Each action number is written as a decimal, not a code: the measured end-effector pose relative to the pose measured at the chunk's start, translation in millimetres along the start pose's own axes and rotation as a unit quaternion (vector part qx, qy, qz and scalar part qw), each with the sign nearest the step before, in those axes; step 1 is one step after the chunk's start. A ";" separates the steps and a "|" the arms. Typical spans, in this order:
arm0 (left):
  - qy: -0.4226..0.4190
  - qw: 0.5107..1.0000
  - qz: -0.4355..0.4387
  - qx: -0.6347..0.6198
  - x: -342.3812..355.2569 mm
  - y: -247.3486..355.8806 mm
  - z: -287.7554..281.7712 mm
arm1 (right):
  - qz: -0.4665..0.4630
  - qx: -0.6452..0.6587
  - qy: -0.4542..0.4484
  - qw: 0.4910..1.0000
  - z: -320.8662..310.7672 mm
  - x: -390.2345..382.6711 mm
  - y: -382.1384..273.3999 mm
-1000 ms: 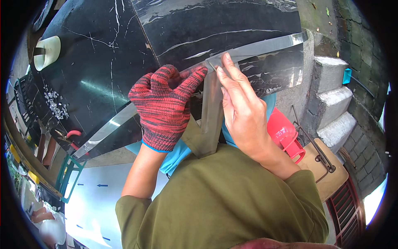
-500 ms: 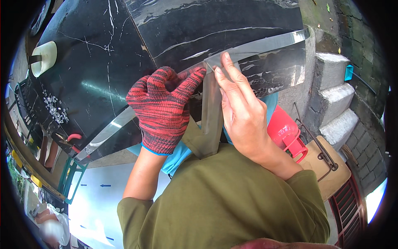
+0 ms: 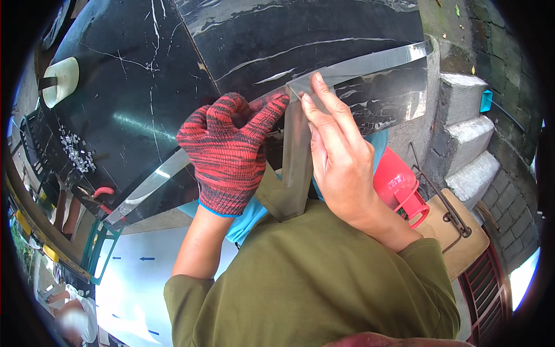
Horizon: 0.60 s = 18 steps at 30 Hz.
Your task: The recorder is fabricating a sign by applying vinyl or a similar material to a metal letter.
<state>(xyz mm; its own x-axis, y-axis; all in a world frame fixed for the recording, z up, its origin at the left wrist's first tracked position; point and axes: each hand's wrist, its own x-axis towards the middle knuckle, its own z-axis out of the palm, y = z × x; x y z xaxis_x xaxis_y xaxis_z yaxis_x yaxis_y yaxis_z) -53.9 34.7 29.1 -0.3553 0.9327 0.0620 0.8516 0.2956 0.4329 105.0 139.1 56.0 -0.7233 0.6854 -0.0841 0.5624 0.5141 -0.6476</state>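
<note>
A long, flat, shiny metal strip (image 3: 150, 185) runs slantwise across the dark, veined stone surface (image 3: 133, 69). An upright-lying angled metal piece (image 3: 292, 168) meets it near the middle, reaching down toward my body. My left hand (image 3: 225, 150), in a red and black knit glove, has curled fingers, with thumb and forefinger pinching at the joint. My bare right hand (image 3: 341, 153) has its fingers close together, gripping the joint from the right, fingertips on top of the metal. The underside of the joint is hidden.
At left are a pale cup (image 3: 63, 84), small scraps (image 3: 75, 147), red-handled pliers (image 3: 104, 191) and a teal frame (image 3: 95, 248). Right are concrete steps (image 3: 465, 162), a red metal object (image 3: 393, 185) and a tan seat (image 3: 445, 231). Someone in white (image 3: 84, 324) is at lower left.
My hands stay on the metal joint with very slight finger shifts. The view has shifted a little, and the person at lower left has moved slightly.
</note>
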 end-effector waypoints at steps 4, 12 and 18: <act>-0.002 1.000 -0.006 -0.004 0.0 0.7 0.1 | 0.005 0.005 0.014 1.000 2.7 -0.4 -0.4; -0.002 1.000 -0.012 -0.020 -1.2 0.1 1.4 | 0.000 0.007 0.035 0.999 6.9 0.0 -0.3; -0.016 0.999 -0.033 -0.026 -1.9 2.4 -0.4 | 0.021 0.018 0.026 0.999 3.1 2.3 -7.9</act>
<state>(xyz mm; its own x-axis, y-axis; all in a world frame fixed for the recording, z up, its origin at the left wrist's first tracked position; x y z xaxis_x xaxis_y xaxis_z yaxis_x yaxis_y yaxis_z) -51.3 33.5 30.4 -0.3957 0.9184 0.0030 0.8059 0.3456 0.4807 97.7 135.0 58.6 -0.6779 0.7315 -0.0729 0.5755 0.4664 -0.6717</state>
